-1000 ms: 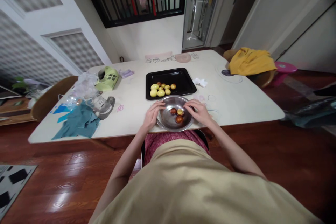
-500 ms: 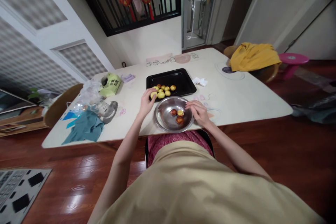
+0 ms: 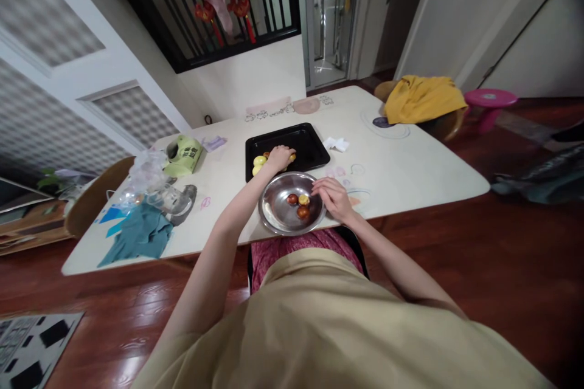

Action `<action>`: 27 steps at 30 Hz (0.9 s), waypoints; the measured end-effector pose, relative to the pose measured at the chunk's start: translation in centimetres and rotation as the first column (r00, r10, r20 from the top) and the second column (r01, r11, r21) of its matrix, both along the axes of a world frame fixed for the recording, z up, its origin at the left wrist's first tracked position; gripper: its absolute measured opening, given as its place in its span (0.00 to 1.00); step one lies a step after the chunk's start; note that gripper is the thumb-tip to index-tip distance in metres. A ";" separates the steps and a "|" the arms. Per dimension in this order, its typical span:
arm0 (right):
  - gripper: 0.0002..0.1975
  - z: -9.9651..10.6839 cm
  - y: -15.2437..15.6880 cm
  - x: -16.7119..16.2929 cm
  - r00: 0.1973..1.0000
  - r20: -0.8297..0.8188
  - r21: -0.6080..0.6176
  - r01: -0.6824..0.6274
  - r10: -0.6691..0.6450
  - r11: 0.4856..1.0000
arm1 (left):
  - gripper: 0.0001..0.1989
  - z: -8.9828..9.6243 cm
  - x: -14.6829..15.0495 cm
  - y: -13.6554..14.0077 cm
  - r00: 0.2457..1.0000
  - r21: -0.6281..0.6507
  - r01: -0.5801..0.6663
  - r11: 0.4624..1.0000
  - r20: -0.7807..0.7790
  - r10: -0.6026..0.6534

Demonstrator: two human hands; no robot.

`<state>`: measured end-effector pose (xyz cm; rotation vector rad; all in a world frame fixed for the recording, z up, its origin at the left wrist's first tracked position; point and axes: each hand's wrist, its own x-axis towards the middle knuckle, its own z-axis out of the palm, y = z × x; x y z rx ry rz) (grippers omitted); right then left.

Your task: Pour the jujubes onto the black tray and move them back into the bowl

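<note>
My left hand [image 3: 279, 159] reaches across the front of a black tray [image 3: 303, 134], its fingers curled down round a yellow-brown fruit [image 3: 292, 158] at the right of a small pile. Other round yellow fruits [image 3: 258, 161] lie beside it in the tray, partly covered by my hand. In front of the tray stands a shiny metal bowl [image 3: 274, 209] holding two brown fruits [image 3: 303, 213] and a yellowish one [image 3: 303, 200]. My right hand [image 3: 335, 199] is at the bowl's right rim, fingers loosely bent and apart, with nothing visible in them.
Crumpled white tissue [image 3: 336, 144] lies right of the tray. On the table's left are a green printed bag [image 3: 183, 155], clear plastic [image 3: 148, 170] and a teal cloth [image 3: 139, 234]. A yellow cloth [image 3: 422, 100] hangs over a chair at the right, near a pink stool [image 3: 490, 98].
My left hand has moved right, from the leftmost yellow fruit to the right side of the pile. My right hand stays by the bowl's rim. The whole view has shifted slightly.
</note>
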<state>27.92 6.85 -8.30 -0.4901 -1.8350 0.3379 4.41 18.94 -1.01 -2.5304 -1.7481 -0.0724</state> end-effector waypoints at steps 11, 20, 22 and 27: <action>0.21 -0.1 0.0 0.1 1.000 0.004 0.037 0.015 -0.015 0.999 | 0.16 1.5 -0.5 -5.1 0.909 0.249 0.084 0.965 0.376 -0.177; 0.24 -0.3 0.1 0.1 1.000 0.003 -0.010 0.017 -0.017 1.000 | 0.15 1.0 -1.2 -16.3 0.729 0.272 0.146 0.951 0.620 -0.289; 0.25 -0.4 0.1 0.1 1.000 0.004 -0.018 0.020 -0.020 1.000 | 0.15 0.3 -1.4 -17.7 0.732 0.207 0.180 0.962 0.624 -0.271; 0.26 -0.4 0.2 0.1 1.000 0.018 -0.026 0.023 -0.022 0.999 | 0.16 -1.0 -1.8 -18.9 0.791 0.087 0.218 0.972 0.568 -0.228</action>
